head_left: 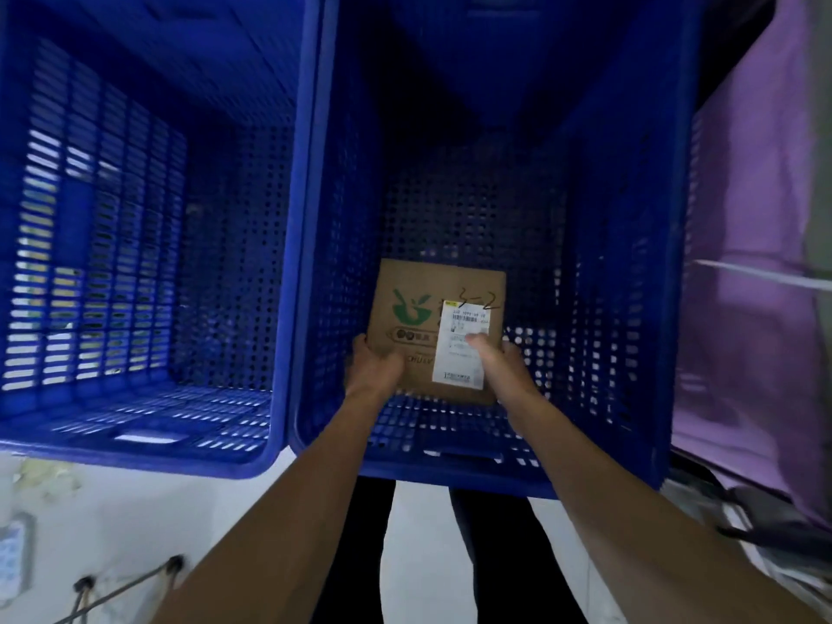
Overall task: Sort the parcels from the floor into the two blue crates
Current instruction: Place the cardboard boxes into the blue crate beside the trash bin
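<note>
We hold the box (439,326) in both hands, left (371,369) and right (502,362), low inside the right crate (626,286); the left crate (135,245), at nine o'clock, looks empty. Next, probably: set it down, let go.

Well right of your fingers you have a purple sheet (747,245) hanging. Below them lies the pale floor (148,524), with black cables (126,587) low on the left and your dark trouser legs (360,556).
</note>
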{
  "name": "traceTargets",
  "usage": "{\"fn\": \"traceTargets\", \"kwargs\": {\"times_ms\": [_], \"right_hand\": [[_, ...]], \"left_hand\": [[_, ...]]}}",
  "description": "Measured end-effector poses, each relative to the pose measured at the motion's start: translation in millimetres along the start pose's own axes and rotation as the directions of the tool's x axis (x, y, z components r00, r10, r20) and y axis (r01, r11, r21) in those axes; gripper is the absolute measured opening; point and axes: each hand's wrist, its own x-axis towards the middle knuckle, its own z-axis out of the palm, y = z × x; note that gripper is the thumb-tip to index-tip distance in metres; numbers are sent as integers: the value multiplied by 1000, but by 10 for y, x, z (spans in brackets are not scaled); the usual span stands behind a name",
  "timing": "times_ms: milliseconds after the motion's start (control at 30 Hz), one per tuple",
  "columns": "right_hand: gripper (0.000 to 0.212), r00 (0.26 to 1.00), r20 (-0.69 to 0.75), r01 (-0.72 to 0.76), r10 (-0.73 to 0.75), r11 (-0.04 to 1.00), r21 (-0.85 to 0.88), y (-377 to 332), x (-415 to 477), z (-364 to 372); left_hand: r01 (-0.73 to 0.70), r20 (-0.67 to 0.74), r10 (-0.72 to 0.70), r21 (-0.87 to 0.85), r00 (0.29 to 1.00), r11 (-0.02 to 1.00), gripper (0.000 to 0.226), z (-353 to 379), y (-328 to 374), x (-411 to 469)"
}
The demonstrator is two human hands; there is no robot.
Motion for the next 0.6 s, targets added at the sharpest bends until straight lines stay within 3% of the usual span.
{"fn": "traceTargets", "kwargs": {"times_ms": [100, 200, 233, 333, 500, 600], "right_hand": [[18, 999, 23, -22, 23, 1000, -9, 80, -15, 44], [6, 998, 57, -30, 34, 997, -71, 104, 52, 78], [7, 997, 67, -33, 39, 995, -94, 113, 82, 98], [44, 993, 98, -50, 64, 988, -144, 113, 183, 168], [46, 995, 69, -59, 73, 982, -180, 87, 238, 175], [51, 992, 72, -82, 99, 974, -213, 69, 214, 115]], "left_hand": [[85, -35, -85, 19, 996, 996, 83, 66, -63, 8], [151, -63, -142, 164, 988, 975, 87, 96, -106, 74], [166, -57, -157, 219, 986, 961, 87, 100, -105, 96], [188, -7, -201, 376, 980, 907, 89, 125, -52, 111], [201, 31, -252, 516, 967, 833, 117, 248, -34, 193], [156, 66, -258, 644, 964, 749, 106, 266, -5, 156]]}}
